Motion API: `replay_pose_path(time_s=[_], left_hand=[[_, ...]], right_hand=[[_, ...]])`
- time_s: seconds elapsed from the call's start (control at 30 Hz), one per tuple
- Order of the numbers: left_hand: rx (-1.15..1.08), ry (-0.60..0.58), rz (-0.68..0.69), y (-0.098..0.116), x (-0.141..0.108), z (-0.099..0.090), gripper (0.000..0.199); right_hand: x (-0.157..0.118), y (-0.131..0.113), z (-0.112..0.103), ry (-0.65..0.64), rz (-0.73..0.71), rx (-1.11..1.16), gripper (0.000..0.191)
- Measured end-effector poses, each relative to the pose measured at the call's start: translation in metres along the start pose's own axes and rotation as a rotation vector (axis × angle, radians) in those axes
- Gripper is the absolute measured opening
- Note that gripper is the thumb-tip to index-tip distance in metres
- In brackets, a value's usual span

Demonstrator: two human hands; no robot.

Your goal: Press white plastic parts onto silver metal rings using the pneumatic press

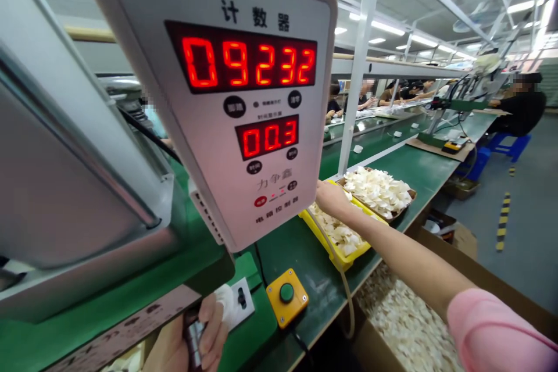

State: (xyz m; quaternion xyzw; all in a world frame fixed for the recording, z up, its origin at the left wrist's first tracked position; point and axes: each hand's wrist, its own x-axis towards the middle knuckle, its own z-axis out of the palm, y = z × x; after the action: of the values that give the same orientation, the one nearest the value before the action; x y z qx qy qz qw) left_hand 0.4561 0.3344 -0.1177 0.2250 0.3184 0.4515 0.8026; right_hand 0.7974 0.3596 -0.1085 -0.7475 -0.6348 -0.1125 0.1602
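Note:
My left hand (211, 328) is low in the view, below the machine's green edge, with its fingers curled around a dark metal cylinder-shaped part (194, 340). Something white (225, 300) shows at the fingertips, beside a slotted metal plate (242, 301); whether the fingers grip it I cannot tell. My right arm stretches forward, and my right hand (333, 200) is over the far side of a yellow tray (320, 234) of thin cream-white pieces (344, 232). The counter box (244, 197), with red digits 09232 and 00.3, hides my right fingers.
An orange box with a green button (286, 293) stands on the green table (300, 258). Behind the yellow tray is another tray heaped with white pieces (378, 189). Below the table edge is a carton of similar pieces (405, 319). Several people sit farther along the benches.

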Motion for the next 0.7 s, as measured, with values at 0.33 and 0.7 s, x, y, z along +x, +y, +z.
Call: replay_pose_path(time_s=[0.33,0.7], left_hand=[[0.104,0.191,0.17,-0.011,-0.036,-0.025,0.029],[0.41,0.452,0.243,-0.009,-0.075,-0.054,0.036]], right_hand=[[-0.079,-0.135,-0.018,-0.084,-0.512,0.278,0.019],[-0.062,-0.198,-0.016,-0.125,-0.804,0.061,0.02]])
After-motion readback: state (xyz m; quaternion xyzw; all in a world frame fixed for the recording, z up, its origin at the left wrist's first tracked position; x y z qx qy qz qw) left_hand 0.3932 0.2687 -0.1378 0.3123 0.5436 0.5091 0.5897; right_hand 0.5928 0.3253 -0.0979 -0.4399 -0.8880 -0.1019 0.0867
